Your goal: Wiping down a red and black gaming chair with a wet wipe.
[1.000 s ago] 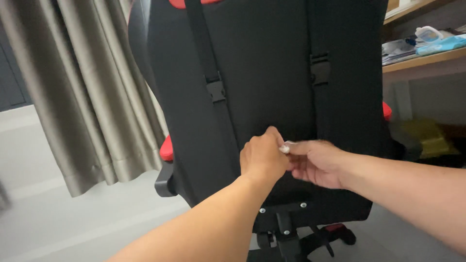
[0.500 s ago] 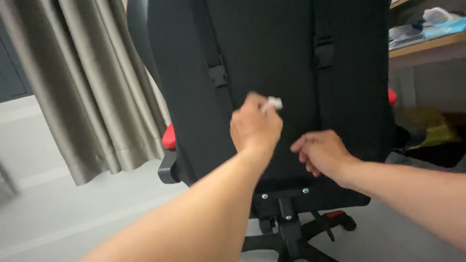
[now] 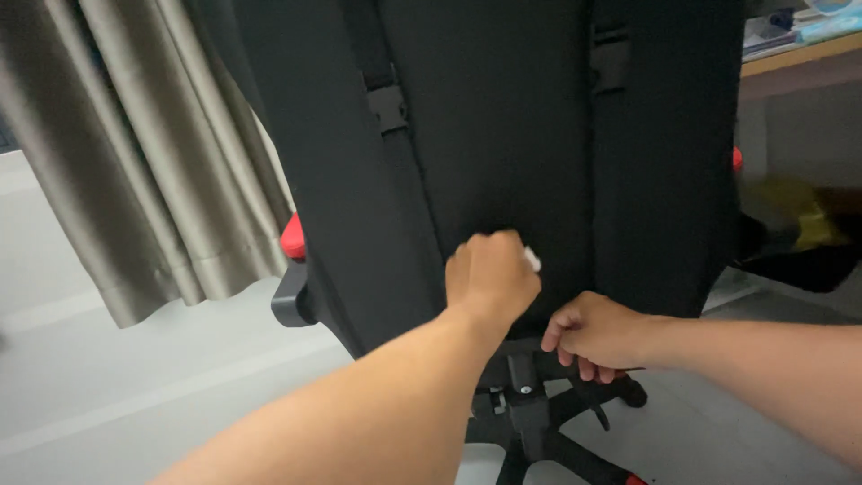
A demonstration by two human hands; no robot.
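The black back of a gaming chair fills the view, with two vertical straps and plastic buckles. My left hand presses a small white cloth against the lower middle of the chair back, fingers closed round it. My right hand sits lower and to the right, at the bottom edge of the backrest above the chair's black base, with its fingers curled onto the edge. Whether it grips anything else is hidden.
Beige curtains hang at the left over a pale floor. A red-trimmed armrest juts out at the chair's left. A wooden shelf with papers stands at the upper right, with dark and yellow items below it.
My left hand rose with the white cloth, then came back down the chair back. My right hand let go of the cloth and dropped to the backrest's lower edge. The view moved closer.
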